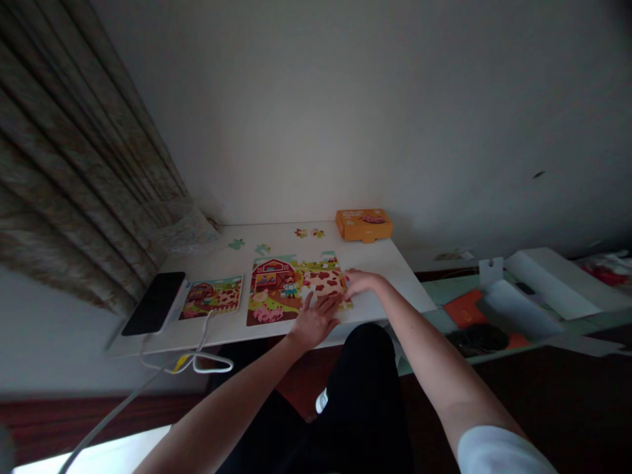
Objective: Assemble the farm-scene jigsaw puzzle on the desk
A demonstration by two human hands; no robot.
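Observation:
A jigsaw puzzle of a farm scene (291, 289), with a red barn, a pig and a brown-spotted cow, lies assembled on the white table (385, 283). My left hand (316, 320) rests on its lower right part, fingers spread over the cow. My right hand (359, 282) touches the puzzle's right edge, and its fingertips are hard to make out. A printed farm picture card (211, 297) lies to the left. Loose puzzle pieces, green (236, 244) and multicoloured (307, 232), sit beyond the puzzle. An orange box (364, 225) stands at the far edge.
A black phone (154, 303) lies at the table's left end, with a white cable (197, 361) hanging over the front edge. A patterned curtain (74, 171) hangs left, a wall rises behind, and a low shelf with papers (523, 309) stands right.

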